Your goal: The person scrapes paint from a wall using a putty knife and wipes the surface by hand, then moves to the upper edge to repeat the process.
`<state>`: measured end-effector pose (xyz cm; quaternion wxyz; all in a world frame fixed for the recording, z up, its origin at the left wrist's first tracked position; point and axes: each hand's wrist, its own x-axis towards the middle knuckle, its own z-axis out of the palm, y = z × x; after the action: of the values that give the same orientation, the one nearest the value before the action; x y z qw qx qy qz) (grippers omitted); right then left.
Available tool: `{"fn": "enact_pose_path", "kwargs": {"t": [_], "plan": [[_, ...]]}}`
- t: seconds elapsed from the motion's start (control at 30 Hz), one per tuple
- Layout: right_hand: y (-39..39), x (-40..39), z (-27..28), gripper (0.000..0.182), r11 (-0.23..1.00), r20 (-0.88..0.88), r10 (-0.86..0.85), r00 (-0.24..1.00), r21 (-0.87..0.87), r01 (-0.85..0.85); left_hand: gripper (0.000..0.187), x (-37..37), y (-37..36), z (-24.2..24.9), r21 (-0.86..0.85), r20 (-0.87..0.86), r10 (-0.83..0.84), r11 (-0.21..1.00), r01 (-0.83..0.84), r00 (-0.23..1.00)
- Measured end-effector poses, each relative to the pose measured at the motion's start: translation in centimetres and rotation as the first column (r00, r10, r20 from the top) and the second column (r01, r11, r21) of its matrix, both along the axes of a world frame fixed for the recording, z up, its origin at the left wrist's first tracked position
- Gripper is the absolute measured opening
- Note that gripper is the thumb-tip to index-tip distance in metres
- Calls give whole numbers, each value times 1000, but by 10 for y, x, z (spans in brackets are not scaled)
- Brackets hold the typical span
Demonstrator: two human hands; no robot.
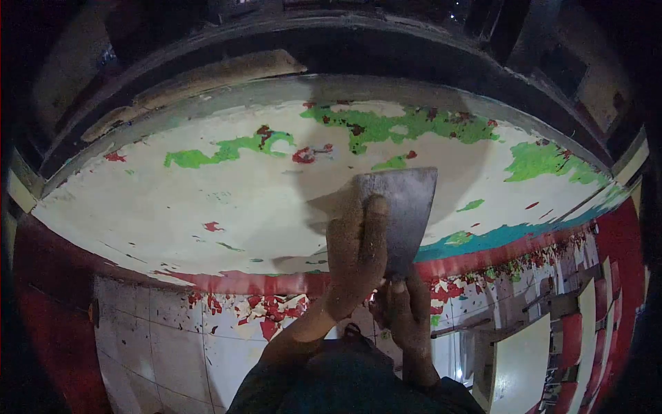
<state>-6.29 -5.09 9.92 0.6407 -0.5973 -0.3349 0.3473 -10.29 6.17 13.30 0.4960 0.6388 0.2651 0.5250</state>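
Note:
A wide metal scraper stands in front of a wall whose paint is patchy, white with green, red and teal areas. My left hand lies along the blade's left side, its fingers pointing up and one fingertip pressed on the metal face. Below the blade, my right hand is wrapped round the scraper's lower end, where the handle is mostly hidden. The blade's straight top edge is near a small green patch. Whether that edge touches the wall cannot be made out.
Red, white and green paint flakes lie on the tiled floor along the wall's foot. White and red furniture is at the lower right. A dark ledge runs above the wall, with a brown strip on its left part.

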Motion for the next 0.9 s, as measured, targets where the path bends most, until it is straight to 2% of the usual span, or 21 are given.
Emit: {"fn": "enact_pose_path", "kwargs": {"t": [0.03, 0.13, 0.23, 0.33, 0.43, 0.53, 0.63, 0.73, 0.83, 0.9], "plan": [[1, -1, 2, 24, 1000, 9, -10, 1000, 18, 10, 34, -2, 1, 2, -24, -18, -32, 999, 31, 999], [6, 1, -4, 24, 1000, 36, 5, 999, -16, -5, 33, 6, 11, -4, 116, 44, 69, 991, -74, 997], [2, -8, -2, 25, 999, 37, -40, 999, -28, 41, 31, -2, 5, -5, 11, 42, -20, 1000, 19, 999], [3, -3, -2, 25, 1000, -76, 27, 997, -3, -28, 30, 2, 7, -8, 117, -13, 61, 991, -59, 998], [4, -10, -1, 25, 998, -126, -2, 992, 68, 11, 20, -2, 6, 8, 108, -45, -29, 994, 34, 999], [6, -13, -8, 27, 998, -211, -14, 977, 51, 25, 18, -1, 7, -2, 137, -73, 7, 991, 3, 997], [12, -10, -16, 32, 995, -153, 13, 988, 96, 2, 18, 2, 14, 1, 318, -37, 64, 947, -49, 997], [5, -12, -7, 35, 999, -196, 40, 980, 27, -35, 20, -5, 7, 6, 252, -196, 92, 967, -41, 976], [12, -6, -7, 34, 998, -142, 52, 989, 52, -45, 21, 5, 12, 9, 268, -25, 61, 962, -53, 998], [11, -12, -17, 35, 996, -47, -32, 998, 85, 36, 21, 0, 13, 5, 236, -76, 27, 972, -8, 997]]}}
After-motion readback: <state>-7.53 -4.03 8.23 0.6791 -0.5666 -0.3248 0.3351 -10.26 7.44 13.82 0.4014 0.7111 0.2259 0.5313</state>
